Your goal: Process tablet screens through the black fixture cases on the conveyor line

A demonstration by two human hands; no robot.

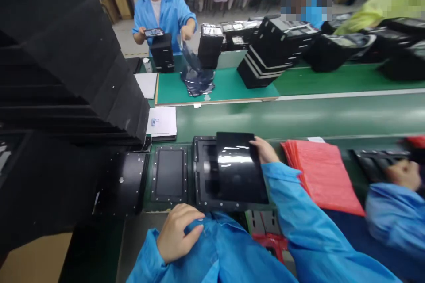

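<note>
My right hand [265, 150] grips the upper right edge of a glossy black panel [241, 177], which is tilted over a black frame [205, 196] with screws along its rim. The panel covers the frame's right part. My left hand [181, 232] is near my body, below the frame, its fingers bent and thumb apart, with nothing in it. Left of the frame lies a flat black plate [170, 172] with light dots round its border. Another dark plate [124, 181] lies farther left.
Tall black stacks [66, 62] fill the left side. Red sheets [327, 177] lie to the right, beside a co-worker's hand [405, 173]. White papers [162, 120] lie behind the plates. Across the bench, a person handles a dark plastic bag [197, 77].
</note>
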